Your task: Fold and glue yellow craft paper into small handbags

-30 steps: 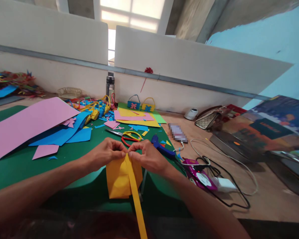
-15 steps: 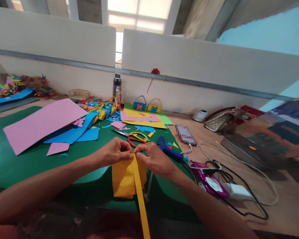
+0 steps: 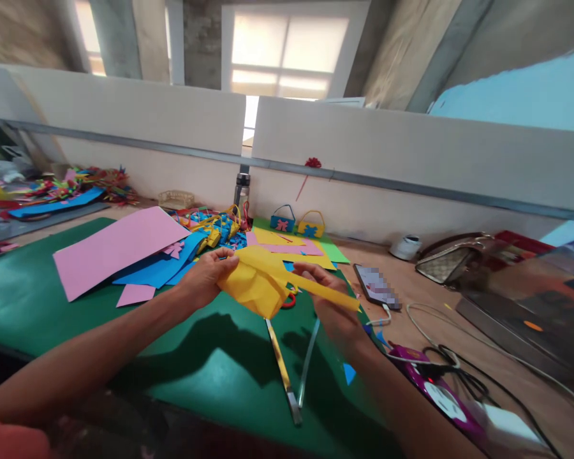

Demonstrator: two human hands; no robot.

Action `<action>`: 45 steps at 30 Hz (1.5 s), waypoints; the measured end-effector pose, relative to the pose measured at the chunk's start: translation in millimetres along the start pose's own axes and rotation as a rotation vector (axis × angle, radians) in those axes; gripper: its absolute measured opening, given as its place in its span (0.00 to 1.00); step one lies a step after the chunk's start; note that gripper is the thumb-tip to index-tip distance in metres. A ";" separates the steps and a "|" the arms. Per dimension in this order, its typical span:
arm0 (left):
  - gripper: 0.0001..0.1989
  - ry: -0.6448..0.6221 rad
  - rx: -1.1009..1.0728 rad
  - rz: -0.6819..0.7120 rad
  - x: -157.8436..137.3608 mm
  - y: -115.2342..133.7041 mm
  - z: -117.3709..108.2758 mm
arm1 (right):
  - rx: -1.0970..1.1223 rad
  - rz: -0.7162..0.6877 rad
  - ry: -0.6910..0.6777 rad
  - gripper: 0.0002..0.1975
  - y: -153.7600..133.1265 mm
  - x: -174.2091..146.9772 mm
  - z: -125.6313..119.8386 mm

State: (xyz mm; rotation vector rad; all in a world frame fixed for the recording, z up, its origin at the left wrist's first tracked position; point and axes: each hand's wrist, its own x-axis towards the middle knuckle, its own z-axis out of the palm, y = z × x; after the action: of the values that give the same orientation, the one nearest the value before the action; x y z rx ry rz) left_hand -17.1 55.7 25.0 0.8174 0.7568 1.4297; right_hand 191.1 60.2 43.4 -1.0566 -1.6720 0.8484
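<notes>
left fingers (image 3: 224, 254) pinch yellow paper (image 3: 254, 284)

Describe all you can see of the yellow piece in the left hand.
The yellow piece looks like paper or thin card, bright and matte, with a creased, uneven body. A long, narrow strip extends from its right side, sloping down across the front of the right hand; whether that hand grips it is unclear. The left hand pinches the body's left edge, holding it raised above the green mat.
</notes>
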 end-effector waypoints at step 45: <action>0.15 -0.212 0.247 -0.090 -9.8 -16.2 1.2 | -0.298 -0.046 -0.389 0.11 5.7 -3.2 8.7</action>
State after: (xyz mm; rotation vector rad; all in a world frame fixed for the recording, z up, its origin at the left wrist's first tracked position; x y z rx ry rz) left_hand -7.6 46.3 11.5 1.0928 0.8054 1.1615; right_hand 185.0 58.9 34.6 -1.0941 -2.1942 0.8284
